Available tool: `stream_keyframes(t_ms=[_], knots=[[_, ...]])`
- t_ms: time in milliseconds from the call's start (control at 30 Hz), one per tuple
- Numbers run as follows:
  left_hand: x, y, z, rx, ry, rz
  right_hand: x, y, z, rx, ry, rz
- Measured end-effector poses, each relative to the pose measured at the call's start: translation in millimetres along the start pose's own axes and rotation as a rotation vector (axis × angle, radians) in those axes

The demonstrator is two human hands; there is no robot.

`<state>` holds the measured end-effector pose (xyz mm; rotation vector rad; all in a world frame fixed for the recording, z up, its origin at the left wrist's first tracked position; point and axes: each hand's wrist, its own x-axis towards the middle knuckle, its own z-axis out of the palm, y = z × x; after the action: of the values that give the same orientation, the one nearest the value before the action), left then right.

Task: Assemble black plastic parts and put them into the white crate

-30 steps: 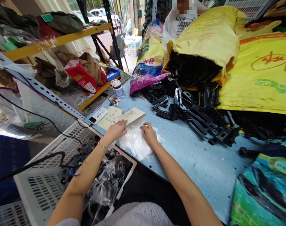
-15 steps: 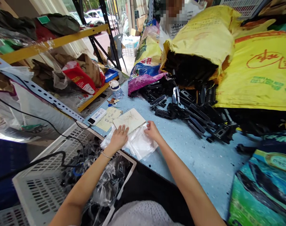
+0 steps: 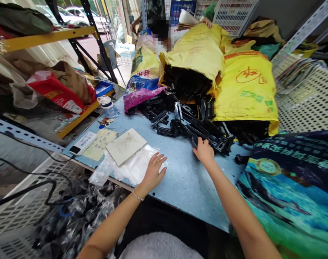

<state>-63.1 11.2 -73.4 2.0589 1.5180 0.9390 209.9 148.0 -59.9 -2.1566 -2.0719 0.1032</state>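
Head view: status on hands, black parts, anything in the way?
Right hand at black parts, grip unclear. Left hand open, by plastic bags. Pale slab lying over the bags.

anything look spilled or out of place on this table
Yes: black parts lie jumbled across the blue table, apparently spilled from the ragged-mouthed yellow sack behind. The off-white slab also has dark marks on top.

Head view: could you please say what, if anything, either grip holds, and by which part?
Left grip: nothing. Right grip: at the black parts, but whether it holds one cannot be told.
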Motion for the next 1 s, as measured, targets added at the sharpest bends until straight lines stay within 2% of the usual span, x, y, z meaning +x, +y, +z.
stream_keyframes(t_ms=[67, 100, 200, 267, 333, 400, 433, 500, 567, 633, 733, 800, 867, 933, 1000], knots=[[9.9, 10.8, 23.0, -0.232, -0.030, -0.061, -19.2, 6.7, 1.4, 0.220, -0.053, 0.076], [13.9, 15.7, 33.1, -0.372, -0.063, -0.120, -32.8, 9.3, 2.2, 0.399, -0.084, 0.123], [22.7, 32.9, 56.7, -0.886, -0.223, -0.330, -88.5, 6.1, 8.0, 1.132, -0.265, 0.281], [25.6, 47.0, 64.5, -1.213, -0.329, -0.428, -129.7, -4.8, 12.0, 1.581, -0.438, 0.352], [26.5, 60.4, 64.1, -1.412, -0.384, -0.497, -162.8, -15.0, 10.8, 1.776, -0.585, 0.321], [25.8, 70.3, 56.1, -1.463, -0.364, -0.548, -180.9, -17.8, 1.4, 1.711, -0.649, 0.228], [25.1, 74.0, 50.1, -1.433, -0.327, -0.563, -183.9, -16.4, -6.1, 1.603, -0.617, 0.186], [23.1, 79.6, 36.8, -1.251, -0.228, -0.543, -180.8, -11.6, -24.1, 1.306, -0.437, 0.116], [20.3, 84.5, 24.3, -0.959, -0.173, -0.451, -171.2, -10.3, -41.2, 0.980, -0.204, 0.010], [16.6, 88.8, 14.7, -0.723, -0.196, -0.329, -161.2, -15.8, -53.1, 0.722, -0.038, -0.159], [10.4, 90.7, 6.7, -0.619, -0.308, -0.215, -150.1, -29.8, -58.1, 0.562, 0.061, -0.354], [7.6, 88.2, 6.3, -0.605, -0.346, -0.183, -144.5, -36.3, -54.3, 0.611, 0.029, -0.361], [7.5, 83.8, 9.9, -0.574, -0.335, -0.170, -140.1, -38.6, -47.0, 0.800, -0.084, -0.255], [10.9, 78.6, 16.2, -0.556, -0.273, -0.179, -140.3, -38.2, -38.2, 1.025, -0.256, -0.121], [17.0, 74.0, 22.5, -0.587, -0.192, -0.214, -149.2, -37.6, -29.6, 1.093, -0.374, -0.102]])
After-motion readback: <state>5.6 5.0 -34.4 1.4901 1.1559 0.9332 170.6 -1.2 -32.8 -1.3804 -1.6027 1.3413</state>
